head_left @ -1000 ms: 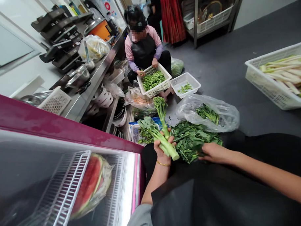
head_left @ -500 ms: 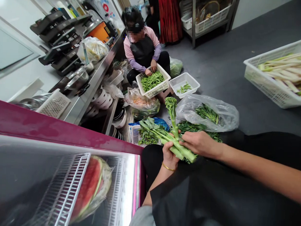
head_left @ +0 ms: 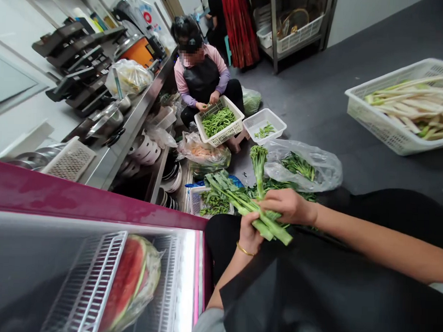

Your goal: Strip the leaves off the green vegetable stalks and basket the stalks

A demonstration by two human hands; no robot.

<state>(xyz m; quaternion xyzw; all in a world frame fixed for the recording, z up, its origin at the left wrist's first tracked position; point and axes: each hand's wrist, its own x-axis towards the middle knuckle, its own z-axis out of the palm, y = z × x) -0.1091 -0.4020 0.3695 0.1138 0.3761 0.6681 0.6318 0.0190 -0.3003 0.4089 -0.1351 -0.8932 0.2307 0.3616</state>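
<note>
My left hand (head_left: 250,235), with a gold bracelet on the wrist, is closed around a bunch of thick green broccolini stalks (head_left: 238,203). Their leafy ends point up and left, the cut ends down and right. One broccolini stalk (head_left: 258,169) stands upright across the bunch, its floret head on top. My right hand (head_left: 291,204) pinches it near its lower end, close against the bunch. The fingertips there are partly hidden. Just beyond my hands, more leafy greens (head_left: 299,166) lie in a clear plastic bag (head_left: 328,172).
A small white basket (head_left: 194,204) of greens sits left of my hands. Opposite, a seated person (head_left: 201,73) handles green beans (head_left: 218,121) in a white basket. A white crate (head_left: 393,135) of pale stalks is at right. An open fridge (head_left: 188,276) holding watermelon (head_left: 125,279) borders my left.
My right hand has shifted slightly left along the upright stalk, which stands a little lower. The view has turned slightly. The person opposite has lifted one hand to the basket's edge.
</note>
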